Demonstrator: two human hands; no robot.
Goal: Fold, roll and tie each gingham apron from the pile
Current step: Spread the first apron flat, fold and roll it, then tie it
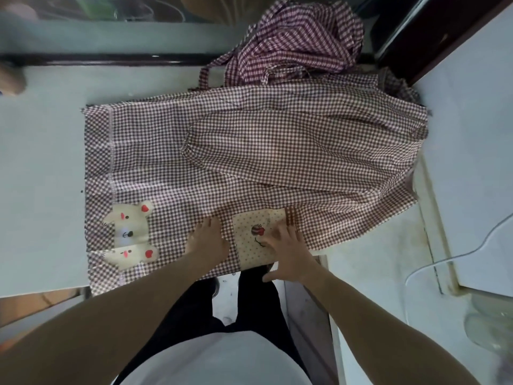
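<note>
Brown-and-white gingham cotton apron (249, 151) spread flat across pale table top (41, 168), long axis running left to right, near hem at table edge directly ahead of both hands. Upper layer already turned over right half, loose edge slanting toward far right corner. Left hand (206, 238) flat on checked cloth near centre of near hem, fingers straight and close together, pressing down. Right hand (287, 250) just beside, fingers spread and flat on cream dotted square pocket patch with red fruit motif (254, 238), thumb hanging past table edge; nothing pinched. Probable step: smoothing and anchoring near edge ahead of next lengthwise fold. Fold line judged to run along long axis, away from body; right hand nearer to slack right portion, left hand nearer to cream bear-face appliqué (129, 226) at left end. Crumpled heap of darker maroon gingham aprons (299, 43) at far edge, touching spread apron, straps trailing onto it; likely obstruction for any fold carried toward far side. Thin white cable (458, 254) on adjoining surface at right, well apart.
</note>
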